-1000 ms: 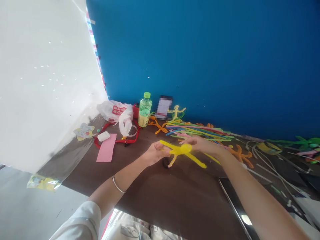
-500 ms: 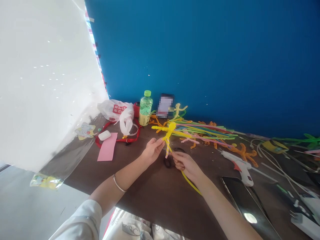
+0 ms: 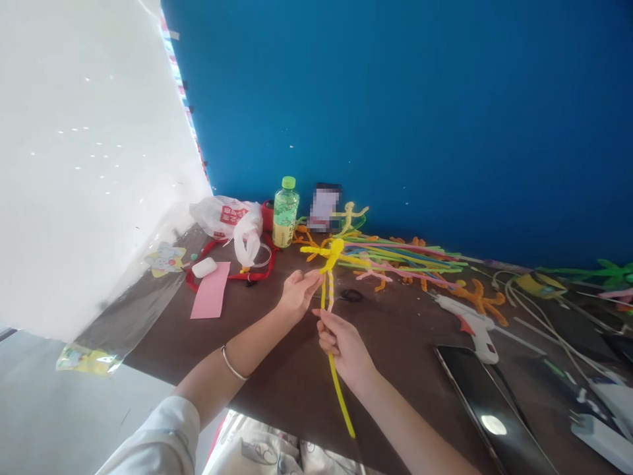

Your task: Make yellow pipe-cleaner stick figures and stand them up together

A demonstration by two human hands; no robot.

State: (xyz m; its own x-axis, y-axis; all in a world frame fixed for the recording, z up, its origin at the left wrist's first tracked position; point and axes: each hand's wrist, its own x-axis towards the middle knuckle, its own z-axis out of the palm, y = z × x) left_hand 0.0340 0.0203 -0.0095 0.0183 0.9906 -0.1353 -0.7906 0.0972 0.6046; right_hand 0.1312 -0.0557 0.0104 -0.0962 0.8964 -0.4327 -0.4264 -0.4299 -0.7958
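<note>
Left hand [image 3: 297, 295] pinches yellow pipe-cleaner figure [image 3: 337, 249] near hip, above brown tabletop [image 3: 277, 392]. Right hand [image 3: 347, 348] pinches long yellow stem [image 3: 341, 400] below. Risk: hard pull could loosen twisted body or bend pink-yellow leg [image 3: 331, 290].

i see a green-capped drink bottle [image 3: 285, 214] standing right of a white plastic bag [image 3: 217, 216], a white case [image 3: 204, 266] partly over pink paper [image 3: 210, 298], a dark-screened smartphone [image 3: 479, 392].

Your pipe-cleaner figure [image 3: 336, 249]: yellow, one leg [image 3: 331, 293] banded pink. From it, nine o'clock: pink paper [image 3: 210, 297]; ten: white plastic bag [image 3: 227, 219], red print; eleven: green-capped bottle [image 3: 285, 214]; twelve: blue wall [image 3: 370, 99].
</note>
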